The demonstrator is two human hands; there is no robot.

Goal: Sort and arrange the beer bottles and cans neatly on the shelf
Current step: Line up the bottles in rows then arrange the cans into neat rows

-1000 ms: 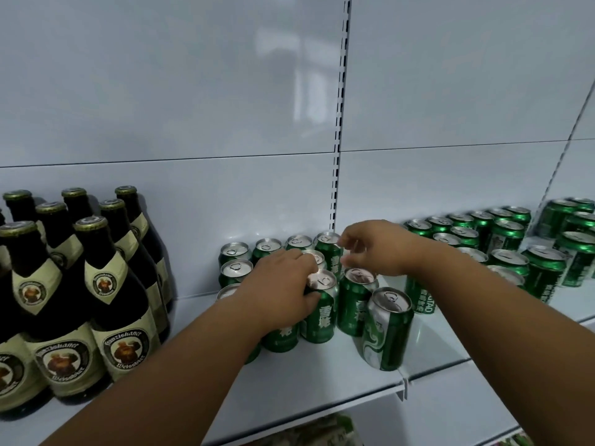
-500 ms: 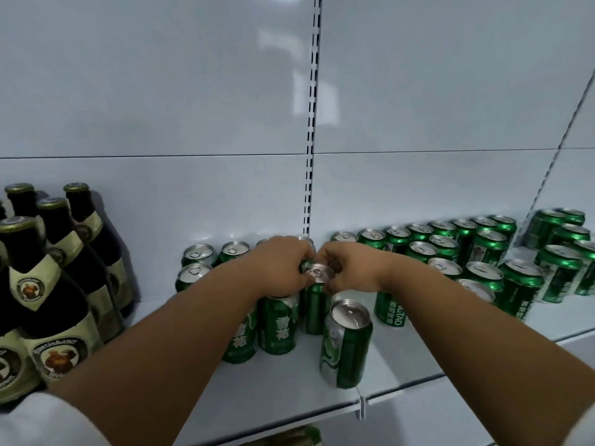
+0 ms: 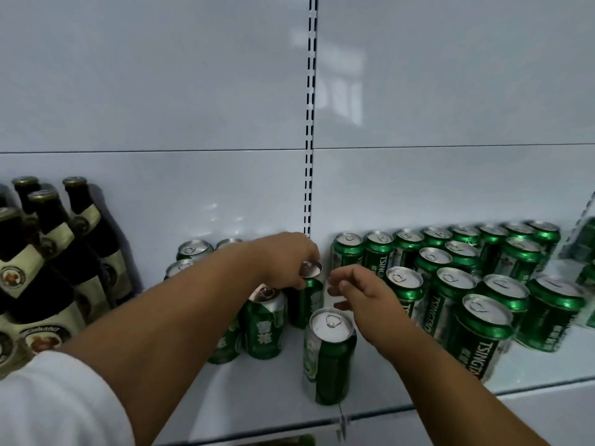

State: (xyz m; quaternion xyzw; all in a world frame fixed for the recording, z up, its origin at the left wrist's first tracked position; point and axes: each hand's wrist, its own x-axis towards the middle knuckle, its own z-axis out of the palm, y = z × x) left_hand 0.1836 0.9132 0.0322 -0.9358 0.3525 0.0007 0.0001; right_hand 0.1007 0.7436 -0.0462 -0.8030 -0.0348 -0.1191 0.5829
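Observation:
My left hand (image 3: 285, 260) grips the top of an upright green can (image 3: 307, 297) in the middle of the white shelf (image 3: 264, 394). My right hand (image 3: 363, 292) hovers just right of that can, fingers apart, holding nothing. Another green can (image 3: 264, 326) stands left of the held one, partly under my left forearm. A lone green can (image 3: 328, 355) stands nearer the front edge, below my right hand. Behind my left arm, more cans (image 3: 193, 251) line the back wall.
Dark brown beer bottles (image 3: 54, 252) with cream labels crowd the shelf's left end. A dense cluster of green Tsingtao cans (image 3: 476, 333) fills the right half. A slotted upright (image 3: 309, 123) runs up the back panel. The shelf's front edge (image 3: 418, 407) has a small clip.
The view has shifted right, so the bottles sit farther left. My right hand has let go of the can top and drawn back to the right; my left hand stays on the can.

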